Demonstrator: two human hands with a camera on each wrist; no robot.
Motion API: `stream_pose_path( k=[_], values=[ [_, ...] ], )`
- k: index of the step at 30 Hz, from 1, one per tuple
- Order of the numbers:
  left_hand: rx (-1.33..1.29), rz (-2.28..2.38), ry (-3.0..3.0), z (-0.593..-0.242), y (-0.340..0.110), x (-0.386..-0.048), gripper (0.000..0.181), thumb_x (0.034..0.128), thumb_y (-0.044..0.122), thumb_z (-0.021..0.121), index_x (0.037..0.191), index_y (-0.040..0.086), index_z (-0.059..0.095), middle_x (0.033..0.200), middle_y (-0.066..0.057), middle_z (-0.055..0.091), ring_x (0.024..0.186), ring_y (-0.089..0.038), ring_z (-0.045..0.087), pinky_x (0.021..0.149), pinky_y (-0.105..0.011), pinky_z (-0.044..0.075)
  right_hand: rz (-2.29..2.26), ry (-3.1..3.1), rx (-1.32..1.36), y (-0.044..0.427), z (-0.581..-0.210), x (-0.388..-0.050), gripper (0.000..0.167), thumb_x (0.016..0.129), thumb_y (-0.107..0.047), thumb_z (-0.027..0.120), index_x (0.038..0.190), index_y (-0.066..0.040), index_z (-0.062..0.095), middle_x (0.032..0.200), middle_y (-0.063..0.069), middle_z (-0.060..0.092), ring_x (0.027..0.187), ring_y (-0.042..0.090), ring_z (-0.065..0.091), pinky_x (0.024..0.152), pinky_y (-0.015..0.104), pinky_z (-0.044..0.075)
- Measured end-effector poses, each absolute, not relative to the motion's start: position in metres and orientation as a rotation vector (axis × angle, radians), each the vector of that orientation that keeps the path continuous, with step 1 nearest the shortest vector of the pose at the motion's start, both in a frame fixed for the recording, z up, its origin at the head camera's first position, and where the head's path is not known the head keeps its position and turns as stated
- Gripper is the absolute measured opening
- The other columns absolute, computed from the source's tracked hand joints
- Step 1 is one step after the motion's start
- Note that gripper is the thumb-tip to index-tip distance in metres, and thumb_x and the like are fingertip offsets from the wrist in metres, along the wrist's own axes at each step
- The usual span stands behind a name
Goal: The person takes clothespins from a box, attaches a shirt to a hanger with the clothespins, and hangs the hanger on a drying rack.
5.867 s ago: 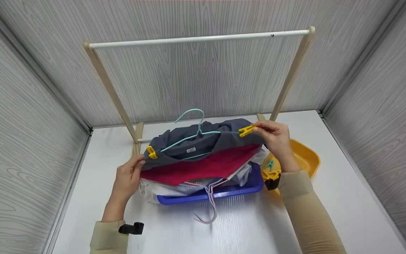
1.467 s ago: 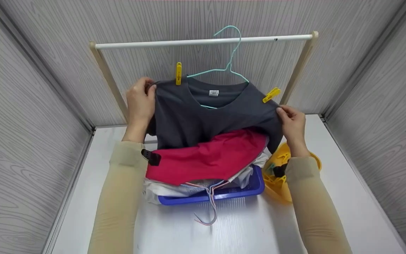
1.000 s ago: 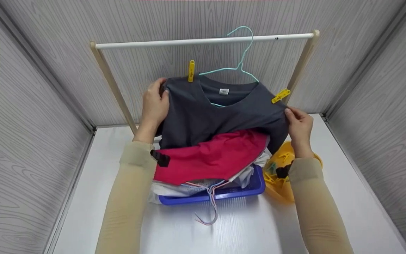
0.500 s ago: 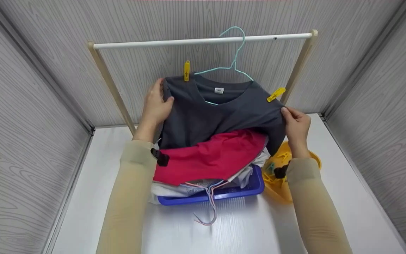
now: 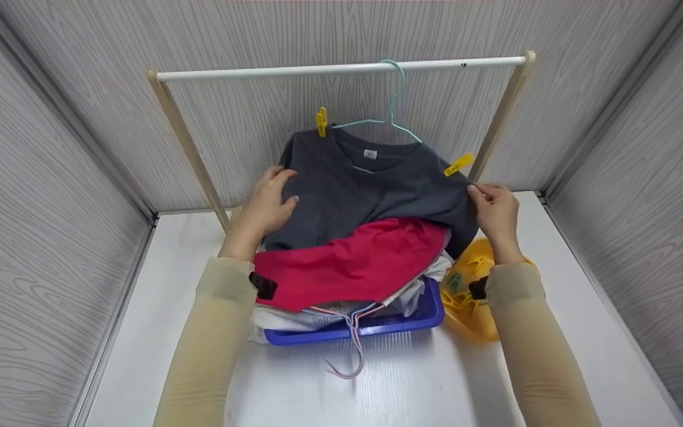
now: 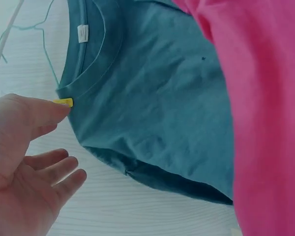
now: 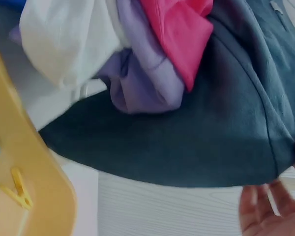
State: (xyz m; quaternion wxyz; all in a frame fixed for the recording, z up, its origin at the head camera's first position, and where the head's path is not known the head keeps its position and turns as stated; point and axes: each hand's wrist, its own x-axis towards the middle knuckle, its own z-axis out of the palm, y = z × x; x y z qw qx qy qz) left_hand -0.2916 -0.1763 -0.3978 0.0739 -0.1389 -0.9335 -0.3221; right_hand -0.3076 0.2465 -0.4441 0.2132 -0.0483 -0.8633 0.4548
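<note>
A dark grey T-shirt (image 5: 341, 184) hangs on a mint-green wire hanger (image 5: 393, 112), whose hook sits over the white rod (image 5: 270, 72). One yellow clothespin (image 5: 321, 122) grips its left shoulder, and another yellow clothespin (image 5: 459, 164) its right. My right hand (image 5: 497, 216) pinches the shirt near the right sleeve; in the right wrist view some fingers lie behind the cloth. Beside the left sleeve is my left hand (image 5: 267, 204), thumb and fingers spread, holding nothing. In the left wrist view that hand (image 6: 34, 162) overlaps the shirt's edge; whether it touches is unclear.
A red garment (image 5: 353, 261) and white cloth lie heaped in a blue basket (image 5: 353, 332), under the shirt's hem. Several pastel hangers (image 5: 356, 332) stick out in front. A yellow tub (image 5: 466, 326) with clothespins stands at the right. Wooden posts (image 5: 187, 148) bear the rod.
The shirt, earlier low over the basket, has risen to the rod. The hanger's hook has come down over the rod. My left hand has let go of the sleeve and dropped slightly.
</note>
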Motion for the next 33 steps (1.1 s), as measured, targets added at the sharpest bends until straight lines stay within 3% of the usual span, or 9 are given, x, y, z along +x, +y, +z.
stream_pose_path(
  k=[6,13,20,27,33],
  values=[
    [-0.492,-0.847,-2.865,-0.404,-0.181,-0.274,0.047,0.0969,0.012,0.060,0.141,0.002,0.047,0.149,-0.023,0.034,0.137,-0.037,0.035,0.109,-0.049,0.033,1.174,-2.498,0.054,0.248,-0.442,-0.301,0.039,0.103,-0.027,0.052,0.133,-0.003,0.060,0.114,0.021,0.053,0.097,0.028,0.051,0.080,0.036,0.042],
    [-0.533,-0.605,-2.865,-0.410,-0.185,-0.250,0.049,0.0947,0.024,0.066,0.139,0.009,0.052,0.143,-0.019,0.045,0.129,-0.037,0.046,0.102,-0.053,0.040,1.167,-2.426,0.205,0.248,-0.440,-0.285,0.049,0.099,-0.025,0.062,0.142,-0.005,0.050,0.126,0.022,0.051,0.113,0.034,0.050,0.093,0.051,0.042],
    [-0.629,-0.499,-2.753,-0.420,-0.194,-0.229,0.047,0.0898,0.023,0.072,0.131,0.005,0.059,0.129,-0.018,0.058,0.118,-0.035,0.055,0.098,-0.052,0.044,1.094,-2.345,0.299,0.246,-0.440,-0.267,0.052,0.094,-0.022,0.068,0.141,-0.006,0.051,0.130,0.019,0.051,0.120,0.036,0.047,0.095,0.054,0.041],
    [-0.645,-0.504,-2.692,-0.436,-0.210,-0.208,0.043,0.0875,0.021,0.074,0.126,0.005,0.063,0.121,-0.017,0.062,0.110,-0.036,0.059,0.095,-0.053,0.046,1.056,-2.371,0.353,0.245,-0.446,-0.251,0.056,0.092,-0.022,0.072,0.141,-0.006,0.051,0.136,0.018,0.049,0.127,0.034,0.045,0.106,0.053,0.035],
    [-0.637,-0.498,-2.711,-0.457,-0.220,-0.193,0.043,0.0865,0.022,0.075,0.123,0.004,0.064,0.119,-0.018,0.062,0.111,-0.038,0.058,0.096,-0.056,0.043,1.072,-2.443,0.406,0.241,-0.454,-0.238,0.058,0.092,-0.024,0.071,0.144,-0.010,0.049,0.138,0.015,0.049,0.129,0.033,0.045,0.107,0.053,0.035]
  ],
)
